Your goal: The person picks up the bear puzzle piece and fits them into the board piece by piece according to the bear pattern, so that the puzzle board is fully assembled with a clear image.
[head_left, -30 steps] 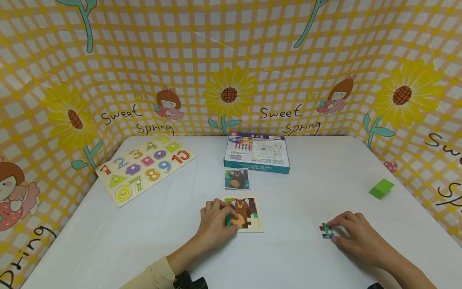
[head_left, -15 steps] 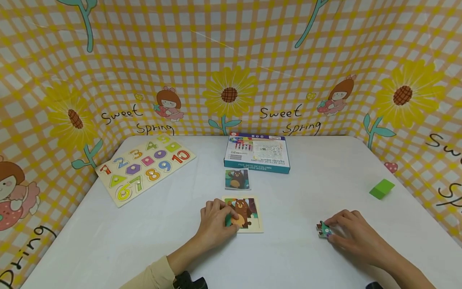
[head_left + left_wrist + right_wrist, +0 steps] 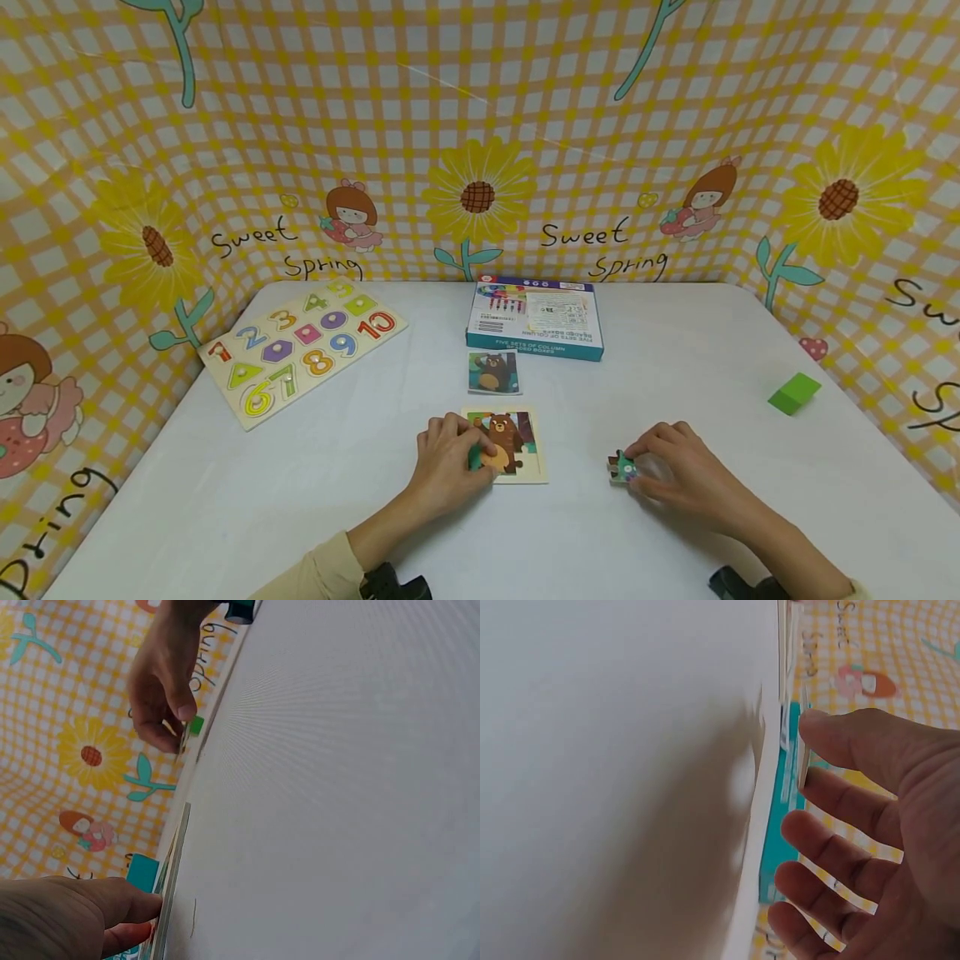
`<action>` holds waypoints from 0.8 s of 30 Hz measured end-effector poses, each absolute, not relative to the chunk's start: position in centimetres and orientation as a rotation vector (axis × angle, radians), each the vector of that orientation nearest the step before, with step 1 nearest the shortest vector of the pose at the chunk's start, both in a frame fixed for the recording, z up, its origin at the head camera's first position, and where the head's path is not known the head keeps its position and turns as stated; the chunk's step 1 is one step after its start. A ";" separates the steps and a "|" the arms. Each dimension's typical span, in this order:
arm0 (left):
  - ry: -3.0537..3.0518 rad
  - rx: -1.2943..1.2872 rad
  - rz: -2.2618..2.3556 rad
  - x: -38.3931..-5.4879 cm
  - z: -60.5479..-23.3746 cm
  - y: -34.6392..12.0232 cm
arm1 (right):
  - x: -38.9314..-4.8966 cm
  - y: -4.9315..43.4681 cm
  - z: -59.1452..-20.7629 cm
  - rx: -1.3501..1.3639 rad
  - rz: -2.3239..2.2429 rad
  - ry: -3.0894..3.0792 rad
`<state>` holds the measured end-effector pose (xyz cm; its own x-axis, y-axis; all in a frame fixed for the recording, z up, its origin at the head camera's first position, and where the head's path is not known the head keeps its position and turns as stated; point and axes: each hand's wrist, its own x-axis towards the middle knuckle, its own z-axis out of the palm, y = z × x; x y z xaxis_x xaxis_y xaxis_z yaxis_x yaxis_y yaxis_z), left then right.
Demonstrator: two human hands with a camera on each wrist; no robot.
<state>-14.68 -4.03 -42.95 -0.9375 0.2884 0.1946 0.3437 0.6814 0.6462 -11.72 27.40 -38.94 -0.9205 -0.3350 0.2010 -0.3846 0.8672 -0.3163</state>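
Observation:
My left hand point(image 3: 448, 458) holds the left side of a small wooden bear jigsaw puzzle point(image 3: 534, 472), fingers curled over it and thumb at its near edge. A pale recess shows at the puzzle's lower right; its left part is hidden under the hand. To the right, my right hand point(image 3: 675, 473) pinches a green and brown jigsaw piece point(image 3: 621, 468) between thumb and index finger. The right wrist view shows this piece point(image 3: 804, 761) edge-on, raised off the table, with the other fingers loosely spread. Just behind the puzzle lies a bear picture card point(image 3: 493, 372).
A teal and white box point(image 3: 534, 321) stands at the back centre. On the back left lies a wooden number and shape board point(image 3: 251, 396). A green block point(image 3: 793, 393) sits near the right edge. Checked cloth point(image 3: 480, 100) walls off the white table's back and sides.
My right hand has moved left toward the puzzle, carrying the jigsaw piece, faster in the last half second. My left hand and the puzzle have stayed in place.

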 end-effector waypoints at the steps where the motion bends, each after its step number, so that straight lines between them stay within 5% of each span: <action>1: -2.811 -0.530 -1.105 -14.7 -42.9 -4.0 | -11.8 27.0 -38.9 0.562 0.533 -2.900; 24: -2.811 -0.526 -1.127 -14.6 -42.9 -4.0 | -13.9 21.0 -39.8 0.701 0.531 -2.897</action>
